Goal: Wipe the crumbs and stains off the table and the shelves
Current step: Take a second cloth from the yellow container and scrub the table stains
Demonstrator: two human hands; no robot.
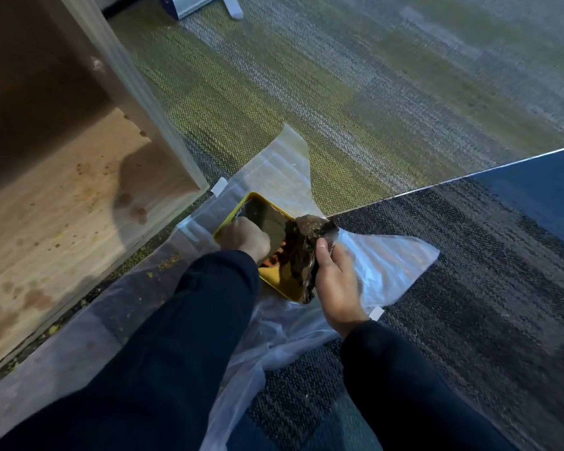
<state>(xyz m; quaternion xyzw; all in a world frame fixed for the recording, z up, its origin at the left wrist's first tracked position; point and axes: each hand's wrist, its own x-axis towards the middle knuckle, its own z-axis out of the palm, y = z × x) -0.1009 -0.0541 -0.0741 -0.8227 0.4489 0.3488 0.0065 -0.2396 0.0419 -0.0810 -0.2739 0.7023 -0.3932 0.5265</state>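
A low wooden shelf (62,203) at the left carries brown stains and yellowish crumbs on its bottom board. In front of it, a yellow tray (275,279) rests on a clear plastic sheet (388,268) taped to the carpet. My left hand (246,239) grips the tray's near-left rim. My right hand (334,278) holds a dark, soiled crumpled cloth (306,242) against the tray's right side. Orange and brown bits lie inside the tray, partly hidden by the cloth. Both arms wear dark sleeves.
Green and grey carpet (339,92) spreads beyond the plastic. Crumbs (168,263) lie on the sheet along the shelf's front edge. A blue panel (541,193) stands at the right. A white object (202,3) lies at the top.
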